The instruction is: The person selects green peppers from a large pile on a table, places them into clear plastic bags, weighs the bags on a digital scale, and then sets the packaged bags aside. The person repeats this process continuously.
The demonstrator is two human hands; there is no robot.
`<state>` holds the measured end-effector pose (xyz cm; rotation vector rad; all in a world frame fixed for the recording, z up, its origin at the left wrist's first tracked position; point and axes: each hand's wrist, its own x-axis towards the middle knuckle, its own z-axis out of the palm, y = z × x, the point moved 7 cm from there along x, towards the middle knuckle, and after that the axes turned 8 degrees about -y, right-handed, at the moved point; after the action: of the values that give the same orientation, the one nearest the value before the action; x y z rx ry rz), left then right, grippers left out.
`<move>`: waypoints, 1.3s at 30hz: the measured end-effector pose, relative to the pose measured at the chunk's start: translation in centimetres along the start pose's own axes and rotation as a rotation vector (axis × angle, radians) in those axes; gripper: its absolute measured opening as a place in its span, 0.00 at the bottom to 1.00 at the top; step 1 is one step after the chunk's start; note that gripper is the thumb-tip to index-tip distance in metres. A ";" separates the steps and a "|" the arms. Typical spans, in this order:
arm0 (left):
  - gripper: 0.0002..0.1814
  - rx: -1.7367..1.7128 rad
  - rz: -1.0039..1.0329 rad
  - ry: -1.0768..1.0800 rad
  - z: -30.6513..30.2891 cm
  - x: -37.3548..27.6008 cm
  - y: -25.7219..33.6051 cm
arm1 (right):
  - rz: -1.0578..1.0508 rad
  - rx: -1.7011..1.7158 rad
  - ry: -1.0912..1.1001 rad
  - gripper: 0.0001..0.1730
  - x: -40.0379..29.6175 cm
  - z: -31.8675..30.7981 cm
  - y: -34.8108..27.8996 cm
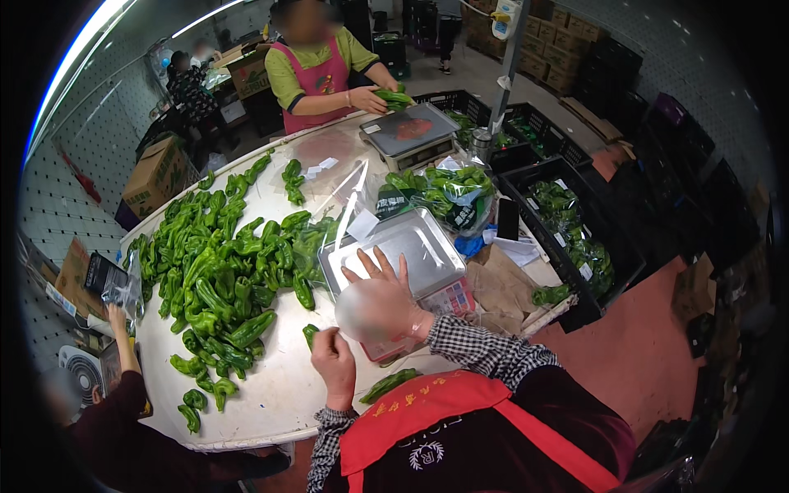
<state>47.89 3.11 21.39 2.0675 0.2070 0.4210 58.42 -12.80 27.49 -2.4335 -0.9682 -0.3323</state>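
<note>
My left hand [333,363] is closed at the near side of the white table [277,382], with the end of a green pepper [310,334] showing at its fingers. Spread fingers mark my right hand [388,302], held over the metal tray of a weighing scale [431,256]; a blurred patch covers part of this hand. A clear plastic bag [323,243] lies at the scale's left edge, beside a small white paper [362,225]. A large heap of green peppers [216,289] spreads to the left. One more pepper [389,386] lies close to my apron.
Bagged peppers [459,194] lie behind the scale, near a dark phone [508,219]. Black crates [607,246] line the right side. A co-worker [320,80] holds peppers by a second scale [410,129] across the table. Another person's arm [126,351] reaches in at left.
</note>
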 end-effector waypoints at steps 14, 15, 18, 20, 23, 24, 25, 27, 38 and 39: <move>0.30 0.332 0.636 -0.237 4.2 -0.7 14.0 | -0.365 -1.563 -0.003 0.30 -4.0 13.1 2.5; 0.26 0.347 0.626 -0.230 4.3 -0.8 14.0 | -0.417 -1.526 -0.054 0.30 -4.0 14.1 2.2; 0.17 0.389 0.601 -0.200 4.2 -0.8 12.9 | -0.307 -0.707 -0.344 0.33 -3.4 11.1 0.5; 0.11 0.377 0.622 -0.209 4.8 -0.7 11.5 | -0.225 -0.385 -0.377 0.35 -3.6 9.7 0.8; 0.08 0.423 0.545 -0.168 5.0 -0.8 9.3 | -0.142 -0.182 -0.410 0.33 -3.3 8.3 0.1; 0.08 0.300 0.488 -0.148 4.4 -0.7 9.0 | -0.141 -0.144 -0.358 0.34 -3.3 7.9 0.0; 0.08 0.177 0.429 -0.128 3.7 -0.5 8.8 | -0.139 -0.107 -0.306 0.34 -3.2 7.5 -0.1; 0.03 -0.199 0.181 -0.179 2.6 -0.1 6.6 | -0.131 -0.064 -0.277 0.37 -3.3 7.1 -0.3; 0.09 -0.703 -0.193 -0.082 -5.1 -3.7 2.5 | 0.310 1.123 -0.701 0.40 -1.7 9.0 -2.6; 0.16 -0.497 -0.056 -0.073 -5.8 -4.7 3.2 | 0.440 1.704 -0.577 0.41 -1.4 8.9 -3.4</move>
<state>41.32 4.61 25.86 1.5821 0.1029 0.3228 55.43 -6.78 20.61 -0.9910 -0.4291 1.0036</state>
